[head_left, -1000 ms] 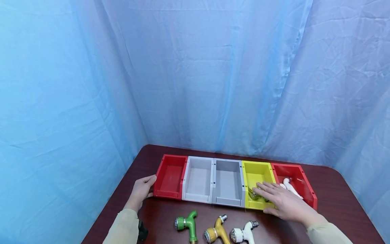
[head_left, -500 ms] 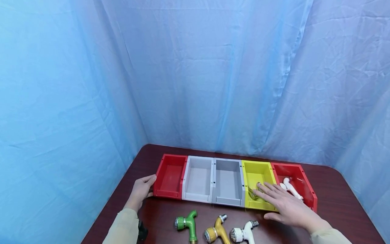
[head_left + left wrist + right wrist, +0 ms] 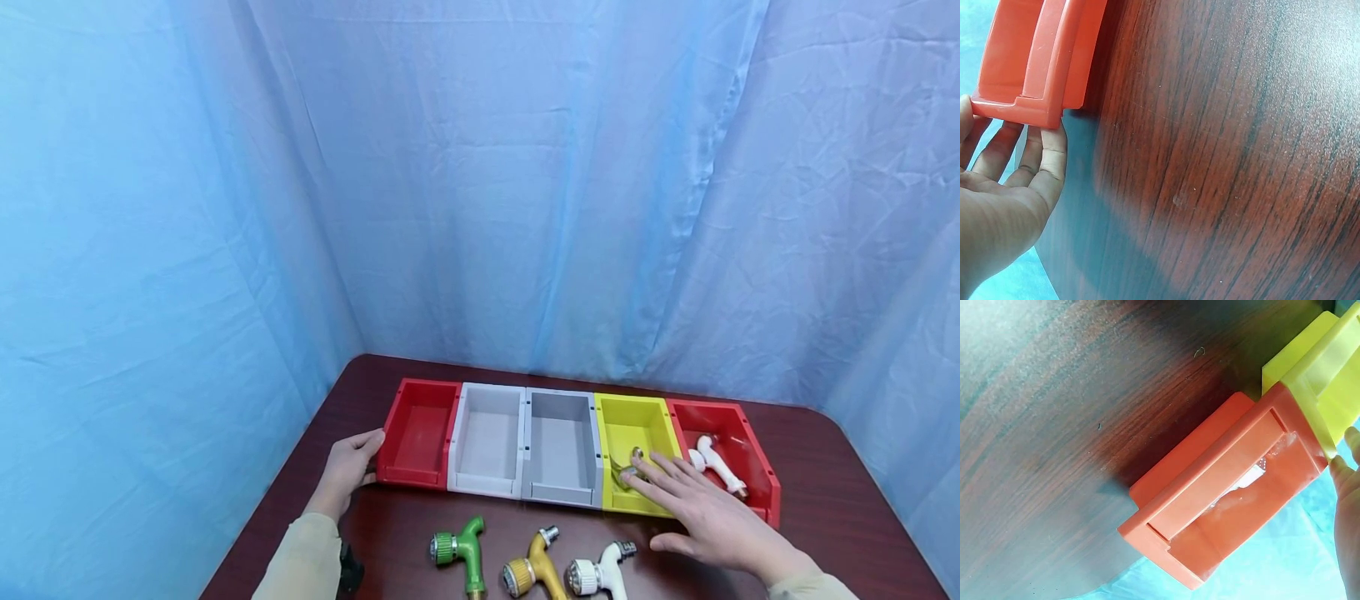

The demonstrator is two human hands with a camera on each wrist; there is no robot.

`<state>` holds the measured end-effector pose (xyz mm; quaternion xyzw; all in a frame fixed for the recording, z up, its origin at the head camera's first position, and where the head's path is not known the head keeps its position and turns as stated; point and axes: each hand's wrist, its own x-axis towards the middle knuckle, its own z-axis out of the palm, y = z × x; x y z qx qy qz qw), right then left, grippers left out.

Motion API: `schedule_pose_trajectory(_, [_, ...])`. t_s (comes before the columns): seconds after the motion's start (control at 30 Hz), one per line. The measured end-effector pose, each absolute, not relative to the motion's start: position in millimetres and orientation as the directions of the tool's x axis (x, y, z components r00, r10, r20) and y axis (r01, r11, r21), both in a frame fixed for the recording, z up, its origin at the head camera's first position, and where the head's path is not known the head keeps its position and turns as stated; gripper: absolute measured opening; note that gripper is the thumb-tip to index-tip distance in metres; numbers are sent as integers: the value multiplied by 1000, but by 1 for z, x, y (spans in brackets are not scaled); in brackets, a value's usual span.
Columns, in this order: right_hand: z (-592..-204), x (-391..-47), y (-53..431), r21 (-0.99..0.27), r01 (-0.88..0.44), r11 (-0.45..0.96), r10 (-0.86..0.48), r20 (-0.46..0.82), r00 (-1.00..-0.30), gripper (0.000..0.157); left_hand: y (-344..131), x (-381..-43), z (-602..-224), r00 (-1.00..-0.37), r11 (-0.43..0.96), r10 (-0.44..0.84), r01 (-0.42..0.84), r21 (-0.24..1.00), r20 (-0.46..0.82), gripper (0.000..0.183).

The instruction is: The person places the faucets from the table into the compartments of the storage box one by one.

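My left hand (image 3: 347, 468) holds the outer side of the left red bin (image 3: 417, 433), thumb at the rim and fingers against the wall below it. In the left wrist view this red bin (image 3: 1054, 69) shows its front corner close to my fingertips. My right hand (image 3: 701, 508) spreads over the front of the yellow bin (image 3: 637, 408) and its border with the right red bin (image 3: 757, 454). A brass-coloured tap (image 3: 624, 473) lies in the yellow bin, partly hidden by my fingers. In the right red bin lies a white tap (image 3: 718, 465).
A white bin (image 3: 487, 437) and a grey bin (image 3: 561, 442) stand joined in the row between the red and yellow ones. Nearer on the dark wooden table are a green tap (image 3: 468, 554), a yellow tap (image 3: 542, 567) and another white tap (image 3: 607, 571). Blue curtains (image 3: 480, 183) surround the table.
My right hand has drawn back slightly toward the right and near side, uncovering more of the taps in the yellow and right red bins. My left hand stays in place.
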<state>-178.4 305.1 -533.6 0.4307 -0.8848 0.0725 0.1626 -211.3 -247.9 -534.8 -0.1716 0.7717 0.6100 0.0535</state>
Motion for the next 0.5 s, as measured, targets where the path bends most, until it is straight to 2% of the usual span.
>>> schedule_pose_trajectory(0.5, [-535, -169, 302, 9, -782, 623, -736, 347, -582, 93, -248, -211, -533, -937, 200, -190, -328, 923, -292, 57])
